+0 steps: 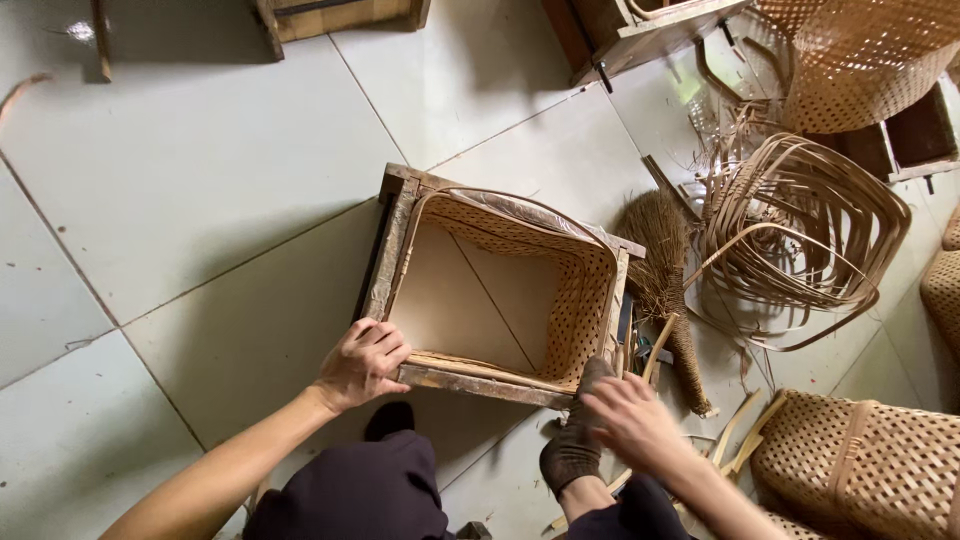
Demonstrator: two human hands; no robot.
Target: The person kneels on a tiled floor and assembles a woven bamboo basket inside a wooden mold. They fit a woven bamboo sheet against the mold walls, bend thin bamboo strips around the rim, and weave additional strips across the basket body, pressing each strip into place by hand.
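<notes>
My left hand (362, 362) clamps the wooden frame's (400, 215) near corner, steadying the woven basket (580, 290) inside. My right hand (628, 420) hovers, its grip loosely spread, holding nothing.

1. Setting: a basket-weaving workshop with work done on a pale tiled floor (200, 180).
2. Evidence of materials: a bundle of bent cane hoops (800, 230) and loose strips.
3. Evidence of products: woven baskets (860, 470), one held in a wooden frame mould (500, 290).
4. Hand broom (665, 290) beside the frame.
</notes>
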